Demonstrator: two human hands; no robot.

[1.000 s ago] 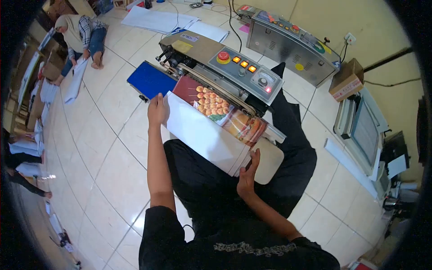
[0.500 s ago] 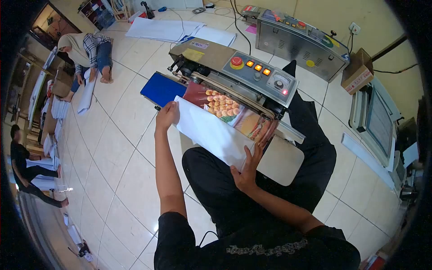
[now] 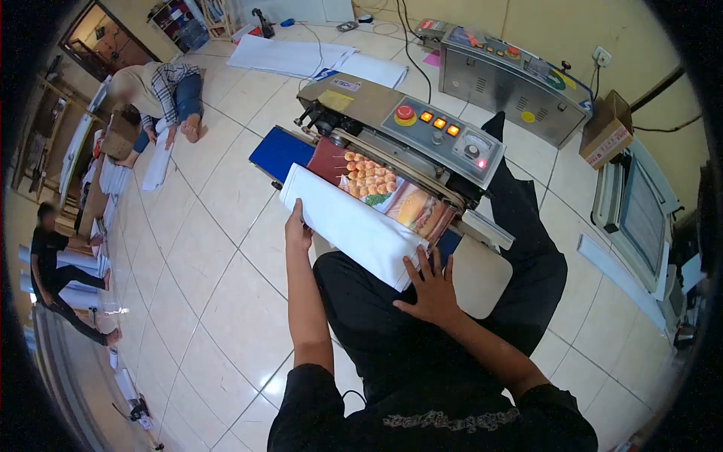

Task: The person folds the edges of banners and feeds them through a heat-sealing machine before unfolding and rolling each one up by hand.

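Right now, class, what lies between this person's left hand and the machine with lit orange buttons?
In the head view, the white sheet comes first from the left hand, then the food print beside the machine.

White sheet [image 3: 350,226], maroon food-photo print [image 3: 373,181]

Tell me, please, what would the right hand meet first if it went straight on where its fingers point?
Beyond the white sheet, which the right hand seems to touch, probably the burger picture, then the machine. Exact depth is unclear.
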